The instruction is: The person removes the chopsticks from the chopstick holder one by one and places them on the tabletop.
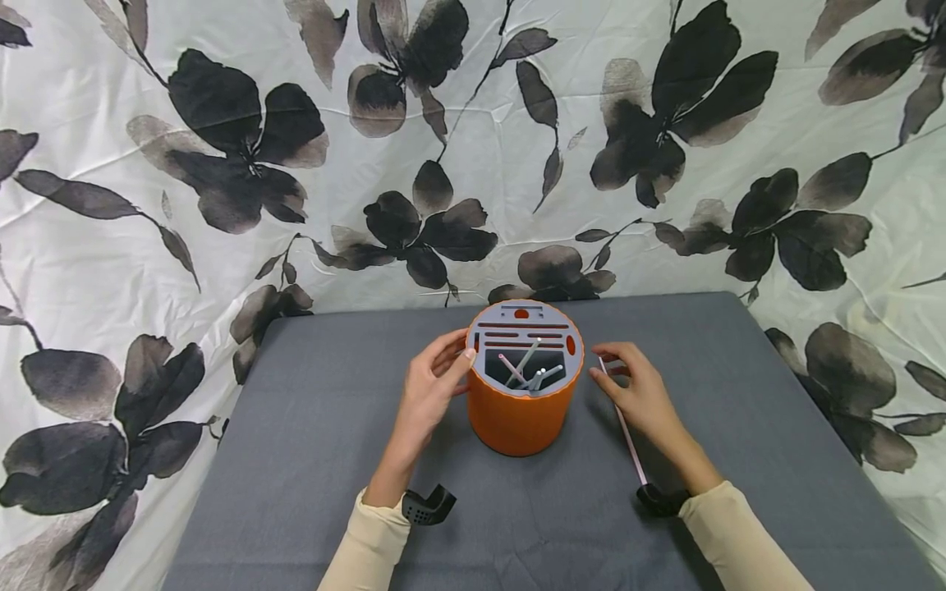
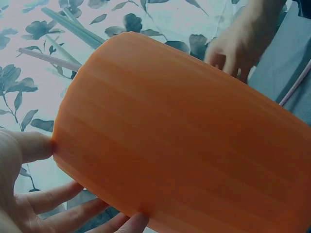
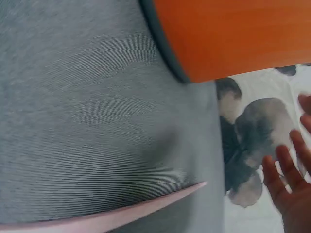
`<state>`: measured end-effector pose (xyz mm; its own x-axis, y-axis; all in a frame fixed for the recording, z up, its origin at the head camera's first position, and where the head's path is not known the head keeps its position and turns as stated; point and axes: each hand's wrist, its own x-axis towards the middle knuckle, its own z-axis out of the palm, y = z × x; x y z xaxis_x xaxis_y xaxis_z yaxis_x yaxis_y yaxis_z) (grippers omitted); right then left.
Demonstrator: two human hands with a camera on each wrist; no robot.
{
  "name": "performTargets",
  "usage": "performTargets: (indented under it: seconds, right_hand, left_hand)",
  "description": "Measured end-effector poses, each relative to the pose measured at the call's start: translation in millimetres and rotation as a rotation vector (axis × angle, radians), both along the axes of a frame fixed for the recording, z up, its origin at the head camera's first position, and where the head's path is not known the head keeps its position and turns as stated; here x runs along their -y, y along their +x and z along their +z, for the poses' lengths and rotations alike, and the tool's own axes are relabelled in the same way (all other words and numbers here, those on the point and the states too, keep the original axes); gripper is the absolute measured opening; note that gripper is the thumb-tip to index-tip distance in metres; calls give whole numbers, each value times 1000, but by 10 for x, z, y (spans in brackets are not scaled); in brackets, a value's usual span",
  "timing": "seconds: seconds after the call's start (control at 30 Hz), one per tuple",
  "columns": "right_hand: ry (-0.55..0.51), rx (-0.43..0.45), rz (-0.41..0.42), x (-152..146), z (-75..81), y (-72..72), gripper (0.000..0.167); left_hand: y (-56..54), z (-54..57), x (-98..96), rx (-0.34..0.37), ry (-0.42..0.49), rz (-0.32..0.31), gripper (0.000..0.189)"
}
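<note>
An orange round desk organizer (image 1: 521,423) with a grey slotted top stands upright on the table. Several thin sticks (image 1: 526,369), pale and pink, lean in its large front compartment. My left hand (image 1: 436,377) holds its left side near the rim, thumb at the top edge and fingers along the wall, as the left wrist view (image 2: 43,194) also shows. To the right, a thin pink stick (image 1: 628,435) lies on the table. My right hand (image 1: 637,390) hovers over its far end; in the right wrist view, the fingers (image 3: 286,167) are spread apart from the stick (image 3: 146,206).
A grey cloth (image 1: 332,460) covers the table. Behind it hangs a white sheet (image 1: 532,164) with dark flowers. A black wrist camera is strapped on each wrist, the left one (image 1: 429,505) close to the table.
</note>
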<state>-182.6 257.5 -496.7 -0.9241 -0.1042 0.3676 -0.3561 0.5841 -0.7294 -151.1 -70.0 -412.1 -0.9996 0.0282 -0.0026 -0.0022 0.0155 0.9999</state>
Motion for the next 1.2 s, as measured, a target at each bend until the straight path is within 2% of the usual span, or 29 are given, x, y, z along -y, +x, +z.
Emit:
performTargets:
  seconds: [0.17,0.23,0.4,0.5,0.87,1.2]
  right_hand:
    - [-111,-84,89,36,136,47,40]
    - [-161,-110,123,77,237,102,41]
    - [-288,-139,211,132,388,177,44]
    - [-343,-188,261,165,443,201,45]
    - [-356,-291,349,348,774,340,45]
    - [-382,-346,446,541,939,414,39]
  left_hand:
    - [-6,-5,4,-7,-8,2,41]
    - [-6,-8,5,-7,-8,2,41]
    - [-7,-17,7,-4,-1,8,40]
    - [-8,-25,9,-3,2,9,40]
    - [-13,-31,17,-15,11,2,41]
    - [-22,-22,17,-15,4,0,42]
